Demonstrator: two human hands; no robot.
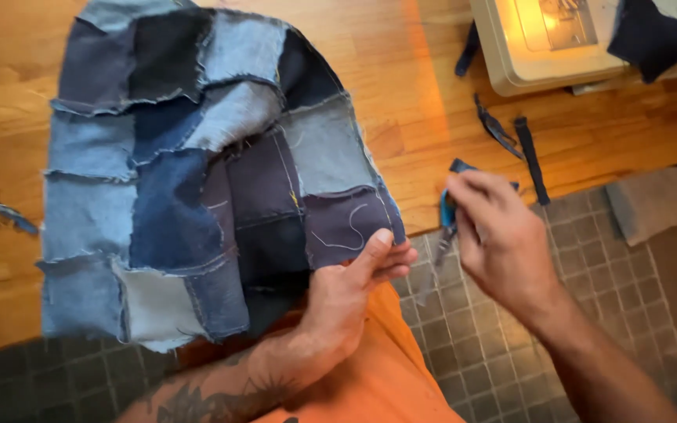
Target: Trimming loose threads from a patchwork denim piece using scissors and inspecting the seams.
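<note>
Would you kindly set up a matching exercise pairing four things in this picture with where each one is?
Things:
1. patchwork denim piece
2. blue-handled tool
3. sewing machine
4. black strap

Places:
A. lying on the wooden floor, beside the grey tiles
B. pinched at its lower right edge by the left hand
C. at the top right of the view, with a dark cloth on it
D. gripped in the right hand

Pairs: 1-B, 2-D, 3-C, 4-A
</note>
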